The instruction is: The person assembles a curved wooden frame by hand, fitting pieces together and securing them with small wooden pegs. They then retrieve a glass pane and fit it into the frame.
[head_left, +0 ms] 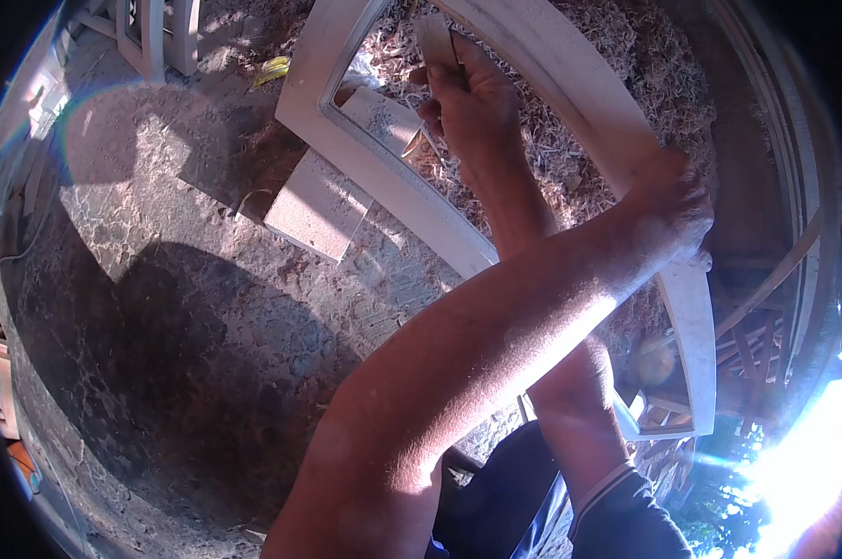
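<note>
A white-painted wooden frame (397, 182) with curved rails lies over a heap of wood shavings (542, 140). My right hand (472, 107) reaches up into the frame's opening. It is closed around a small pale flat piece (435, 42), pressed near the frame's upper rail. My left forearm crosses over the right one. My left hand (677, 205) grips the frame's right rail (696, 326), its fingers wrapped over the edge. Both forearms are dusted with pale powder.
A flat pale board (318, 210) lies on the cracked stone floor beside the frame, and a smaller block (383, 116) sits inside the opening. White wooden pieces (160, 33) stand at top left, a yellow scrap (272, 70) nearby. Loose wooden slats (761, 298) lie at the right.
</note>
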Tool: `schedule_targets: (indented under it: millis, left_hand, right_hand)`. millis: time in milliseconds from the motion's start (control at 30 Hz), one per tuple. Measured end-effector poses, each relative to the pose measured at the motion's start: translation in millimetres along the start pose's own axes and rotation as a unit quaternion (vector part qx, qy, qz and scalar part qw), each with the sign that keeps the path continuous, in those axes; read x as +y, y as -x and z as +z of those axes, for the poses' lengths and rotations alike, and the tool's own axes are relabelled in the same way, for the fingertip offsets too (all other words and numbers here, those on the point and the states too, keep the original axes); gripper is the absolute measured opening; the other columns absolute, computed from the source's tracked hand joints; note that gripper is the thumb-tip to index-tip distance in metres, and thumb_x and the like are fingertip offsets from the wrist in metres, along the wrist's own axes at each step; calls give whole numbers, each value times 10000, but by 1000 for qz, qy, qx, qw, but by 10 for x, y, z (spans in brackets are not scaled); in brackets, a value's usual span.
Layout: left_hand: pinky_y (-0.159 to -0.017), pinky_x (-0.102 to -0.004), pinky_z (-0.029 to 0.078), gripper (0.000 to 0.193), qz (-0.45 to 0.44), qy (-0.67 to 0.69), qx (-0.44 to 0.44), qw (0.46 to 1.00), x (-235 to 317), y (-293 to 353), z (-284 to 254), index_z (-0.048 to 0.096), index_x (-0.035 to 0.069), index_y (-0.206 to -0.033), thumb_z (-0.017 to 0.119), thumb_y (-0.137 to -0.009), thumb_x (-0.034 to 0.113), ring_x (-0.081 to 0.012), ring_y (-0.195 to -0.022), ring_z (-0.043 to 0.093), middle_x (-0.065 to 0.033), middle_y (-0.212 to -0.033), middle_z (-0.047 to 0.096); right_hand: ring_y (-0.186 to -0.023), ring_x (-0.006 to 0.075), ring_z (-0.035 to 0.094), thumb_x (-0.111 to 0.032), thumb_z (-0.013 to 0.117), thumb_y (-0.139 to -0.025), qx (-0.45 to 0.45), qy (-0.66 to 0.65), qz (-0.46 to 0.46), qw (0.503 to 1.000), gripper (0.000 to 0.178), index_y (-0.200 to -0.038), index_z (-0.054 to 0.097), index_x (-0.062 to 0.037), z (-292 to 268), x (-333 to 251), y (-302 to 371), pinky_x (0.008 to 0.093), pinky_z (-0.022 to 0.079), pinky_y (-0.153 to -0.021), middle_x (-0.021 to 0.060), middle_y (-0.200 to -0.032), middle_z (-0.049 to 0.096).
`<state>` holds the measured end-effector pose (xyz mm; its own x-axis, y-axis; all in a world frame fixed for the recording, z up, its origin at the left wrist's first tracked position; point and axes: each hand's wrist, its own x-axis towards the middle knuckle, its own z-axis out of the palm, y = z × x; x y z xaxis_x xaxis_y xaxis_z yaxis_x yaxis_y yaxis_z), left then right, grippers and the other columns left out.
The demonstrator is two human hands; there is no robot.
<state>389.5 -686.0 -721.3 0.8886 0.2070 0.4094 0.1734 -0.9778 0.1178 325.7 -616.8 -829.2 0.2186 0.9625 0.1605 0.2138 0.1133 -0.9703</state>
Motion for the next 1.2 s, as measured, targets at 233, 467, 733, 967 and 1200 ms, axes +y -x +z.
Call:
schedule_targets:
  millis: [233,467,733,967,1200]
  left_hand:
    - [-875,-410,468,443,-7,6,21,1000,-45,-13,-45,763,203,-874,609,-902,617,-181,-884,666,-7,-837,713]
    - [-874,-405,466,436,-6,17,43,999,-127,89,-62,759,201,-862,609,-907,607,-179,-869,664,-6,-821,709]
    - [-873,-399,464,428,-3,34,62,998,-207,161,-130,755,199,-849,610,-913,596,-177,-852,663,-6,-804,704]
    - [-872,-394,462,423,8,36,63,997,-225,169,-157,751,197,-837,611,-919,587,-175,-837,662,-5,-788,700]
    - [-871,-389,461,418,16,31,63,997,-220,155,-166,747,195,-825,611,-924,577,-173,-822,660,-5,-773,696]
  right_hand:
    - [-708,79,637,-143,583,-1025,19,24,5,1000,361,-1384,566,-111,-92,35,-87,268,514,-635,46,-989,727]
    - [-790,143,667,-126,587,-1018,-6,-10,50,999,251,-1264,571,-76,-195,162,-172,304,535,-712,84,-1021,702]
    - [-690,119,617,-94,583,-997,22,-26,-3,999,273,-1269,603,-87,-366,218,-152,268,514,-635,68,-942,703]
    - [-678,112,623,-89,571,-1000,18,17,6,1000,350,-1349,599,-91,-364,129,-79,253,507,-595,64,-953,699]
    - [-670,100,624,-64,568,-997,27,29,16,999,340,-1333,614,-85,-358,124,-36,241,498,-573,62,-950,693]
